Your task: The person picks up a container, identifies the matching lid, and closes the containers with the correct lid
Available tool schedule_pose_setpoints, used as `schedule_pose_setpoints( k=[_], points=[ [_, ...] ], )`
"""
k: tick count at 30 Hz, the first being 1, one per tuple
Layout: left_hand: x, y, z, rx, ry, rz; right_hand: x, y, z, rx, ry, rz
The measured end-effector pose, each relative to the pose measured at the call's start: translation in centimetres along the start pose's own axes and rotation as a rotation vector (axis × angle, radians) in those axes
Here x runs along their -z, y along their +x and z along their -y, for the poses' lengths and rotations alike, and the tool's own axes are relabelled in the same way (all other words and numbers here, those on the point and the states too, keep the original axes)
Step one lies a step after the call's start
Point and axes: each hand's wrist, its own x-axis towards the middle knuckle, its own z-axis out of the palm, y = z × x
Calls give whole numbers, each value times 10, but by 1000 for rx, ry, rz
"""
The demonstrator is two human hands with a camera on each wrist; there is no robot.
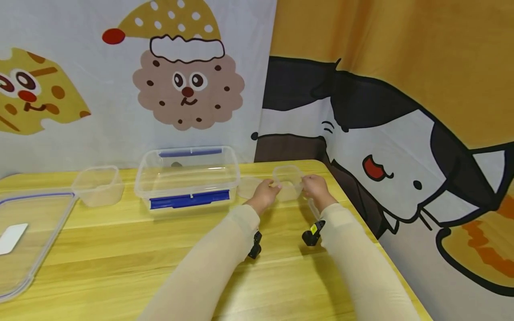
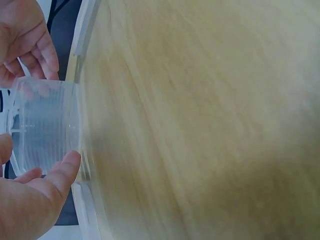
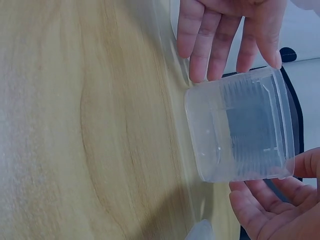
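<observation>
While the left hand (image 1: 263, 196) and right hand (image 1: 317, 189) gripped opposite sides of the small, squarish clear plastic container (image 1: 289, 189), at three o'clock from the large, rectangular, blue-clipped clear box (image 1: 188, 180), positioning seemed underway; the next move apparently called for even support.

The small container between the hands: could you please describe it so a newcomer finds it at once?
On the wood-patterned table, find the big clear box with blue clips. Right of it, near the far corner, is the small clear container. Unlike the small tub left of the box, it is held between the left hand and right hand.
</observation>
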Motion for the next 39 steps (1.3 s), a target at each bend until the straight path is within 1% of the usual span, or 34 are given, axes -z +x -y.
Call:
schedule_pose_setpoints(
  k=[6,12,18,25,32,39],
  points=[
    [1,-1,1,-7,1,-21,-2,-5,1,15,10,15],
    [5,-6,-1,-14,-7,-19,-2,-8,4,14,45,26],
    [9,-13,-6,-39,-8,2,2,-13,6,23,40,36],
    [16,-21,-17,-33,-18,44,6,-21,10,52,39,34],
    [18,-25,-21,-49,-10,27,8,-31,14,81,62,28],
    [19,-30,-25,-55,-41,16,12,-43,16,116,52,30]
  ],
)
